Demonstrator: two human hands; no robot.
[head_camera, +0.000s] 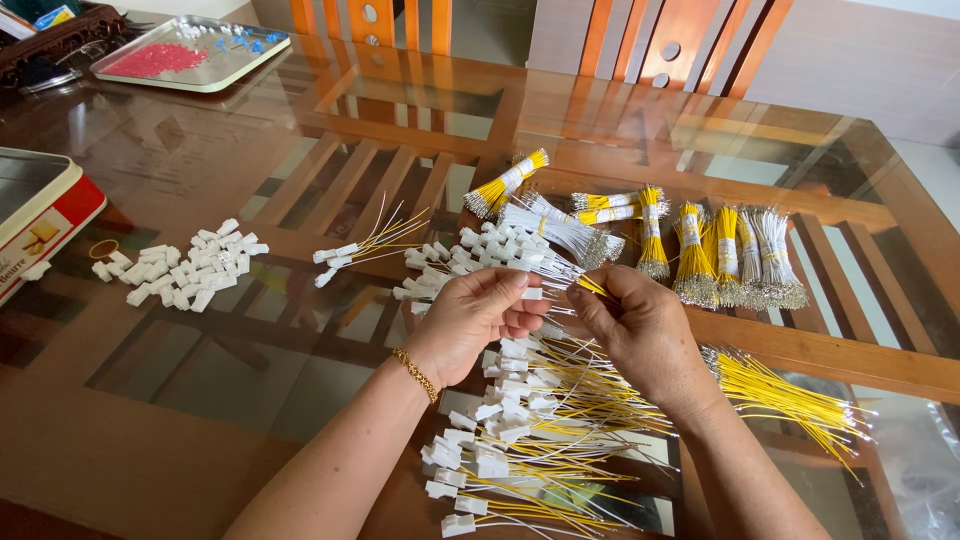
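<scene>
Hands meet above the glass table (200, 420): I see my left hand (470, 320) pinching a small white connector (532, 293), fingers narrow; my right hand (640, 330) grips a yellow wire (592, 286) touching it, over the pile of finished leads (520, 440)

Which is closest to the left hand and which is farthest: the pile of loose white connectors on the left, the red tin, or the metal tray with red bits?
From the left hand, in the head view:
1. Pile of loose white connectors, to its left on the glass table.
2. Red tin, at the left edge.
3. Metal tray, far back left.
</scene>
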